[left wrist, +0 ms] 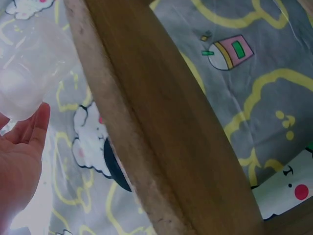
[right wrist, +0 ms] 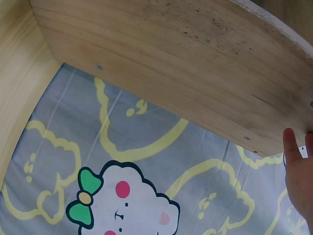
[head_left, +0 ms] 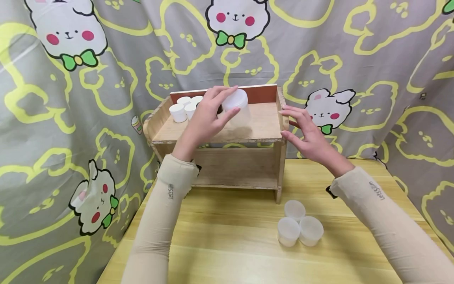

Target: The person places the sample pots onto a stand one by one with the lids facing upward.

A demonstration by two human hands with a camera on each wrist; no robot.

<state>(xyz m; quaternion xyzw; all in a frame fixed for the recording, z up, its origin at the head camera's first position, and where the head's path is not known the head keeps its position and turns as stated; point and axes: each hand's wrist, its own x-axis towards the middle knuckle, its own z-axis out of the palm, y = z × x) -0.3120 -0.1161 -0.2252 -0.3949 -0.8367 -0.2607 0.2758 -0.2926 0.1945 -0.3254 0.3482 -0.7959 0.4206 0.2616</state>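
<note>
My left hand (head_left: 205,116) grips a clear plastic jar with a frosted lid (head_left: 236,100), fingers on one side and thumb on the other. The jar is over the top shelf of a small wooden rack (head_left: 264,118); whether it touches the shelf I cannot tell. In the left wrist view the jar (left wrist: 29,73) shows at the upper left, above the hand (left wrist: 22,161). Against the rack's right side panel rests my right hand (head_left: 306,136), fingers extended. The right wrist view shows its fingertips at that panel (right wrist: 195,73).
Several small white-lidded containers (head_left: 178,113) stand at the shelf's left, partly hidden by my left hand. Three frosted round containers (head_left: 310,230) sit close together on the wooden table (head_left: 227,240), in front of the rack. A patterned curtain (head_left: 127,90) hangs behind and at the sides.
</note>
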